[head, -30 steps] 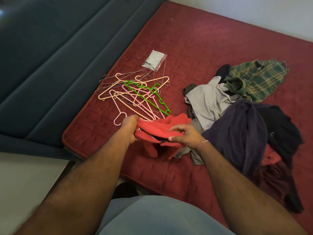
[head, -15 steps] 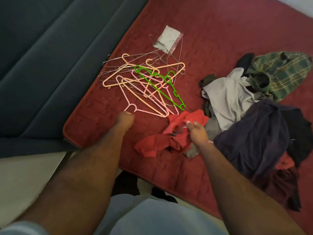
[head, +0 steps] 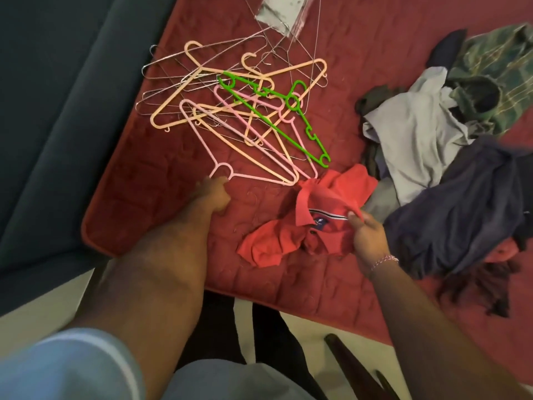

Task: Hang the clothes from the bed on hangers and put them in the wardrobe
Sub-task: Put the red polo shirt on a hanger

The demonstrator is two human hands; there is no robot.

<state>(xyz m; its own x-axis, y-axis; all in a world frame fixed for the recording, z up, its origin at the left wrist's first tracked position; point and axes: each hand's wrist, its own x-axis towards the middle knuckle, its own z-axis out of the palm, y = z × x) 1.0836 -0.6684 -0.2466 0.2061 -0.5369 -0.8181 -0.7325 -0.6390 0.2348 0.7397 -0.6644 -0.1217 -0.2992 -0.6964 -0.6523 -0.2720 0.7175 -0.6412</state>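
A red polo shirt point(head: 302, 226) lies crumpled on the red mattress point(head: 331, 287) near its front edge, collar and label showing. My right hand point(head: 367, 236) pinches the shirt at the collar. My left hand point(head: 213, 193) is at the hook of a pink hanger point(head: 230, 151), fingers curled beside it; whether it grips the hook is unclear. The pink hanger is the nearest one of a tangled pile with peach, wire and green hangers point(head: 277, 116).
A heap of clothes lies to the right: a grey shirt point(head: 418, 145), a dark purple garment point(head: 461, 209), a green plaid shirt point(head: 496, 82). A small plastic packet point(head: 281, 13) sits beyond the hangers. A dark blue sofa point(head: 57, 111) borders the mattress on the left.
My left hand let go of the red shirt and moved left and forward to the pink hanger's hook. My right hand shifted its hold to the collar; the shirt now lies on the mattress.
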